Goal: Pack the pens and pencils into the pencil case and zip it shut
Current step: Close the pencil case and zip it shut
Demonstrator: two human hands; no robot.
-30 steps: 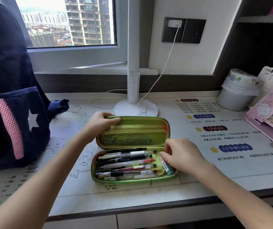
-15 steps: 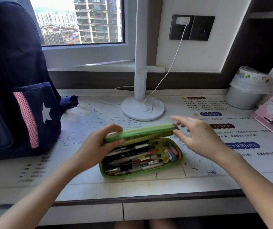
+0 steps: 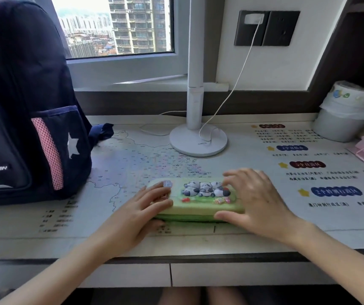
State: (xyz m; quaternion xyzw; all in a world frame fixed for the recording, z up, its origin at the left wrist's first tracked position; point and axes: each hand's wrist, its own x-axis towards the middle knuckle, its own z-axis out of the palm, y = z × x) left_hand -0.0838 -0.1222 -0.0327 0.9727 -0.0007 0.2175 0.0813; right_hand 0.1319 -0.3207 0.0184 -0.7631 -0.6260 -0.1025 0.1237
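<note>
The green panda pencil case [image 3: 198,205] lies flat on the bench [image 3: 264,241] with its lid folded down, held between both hands. No pens or pencils show outside it. The left grip [image 3: 137,214] is spread over the case's left end, fingers laid on the lid and thumb low at the front seam. The right grip [image 3: 258,201] is spread wide over the right end, with the thumb along the front edge. Both press rather than pinch. I cannot make out the zip pull, and the dark front seam suggests the zip is not yet run.

The likely risks are a pen tip or cap caught in the seam and jamming the slider, or the lid springing up if either grip lifts before the zip starts. Tugging the zip with one grip alone could also skid the case.

The bench's front edge [image 3: 176,257] is near both wrists. The lamp base [image 3: 198,139] stands beyond the grips, well apart. The backpack [image 3: 22,128] stands off to the left grip's outer side. There is open room outside the right grip.
</note>
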